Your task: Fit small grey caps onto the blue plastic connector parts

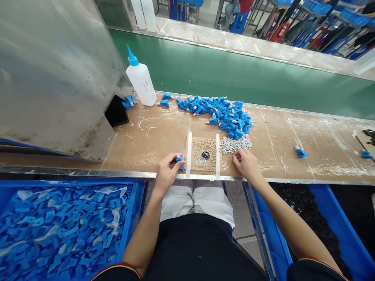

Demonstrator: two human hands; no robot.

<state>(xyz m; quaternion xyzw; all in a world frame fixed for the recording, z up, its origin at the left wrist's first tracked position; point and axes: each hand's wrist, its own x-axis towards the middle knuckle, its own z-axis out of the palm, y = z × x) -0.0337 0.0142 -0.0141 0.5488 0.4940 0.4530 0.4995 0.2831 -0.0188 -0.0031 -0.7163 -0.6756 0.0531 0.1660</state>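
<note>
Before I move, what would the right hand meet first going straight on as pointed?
Probably the near edge of the small gray pieces; how high the right hand sits is unclear.

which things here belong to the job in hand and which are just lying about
Likely in the job:
- blue part, in the left hand
- grey bits, beside the right hand
- blue pile, behind the bits
- left bin, full of blue pieces

Probably just lying about:
- black slab, left of the bottle
- bottle, upright and untouched, though it may have a use
</note>
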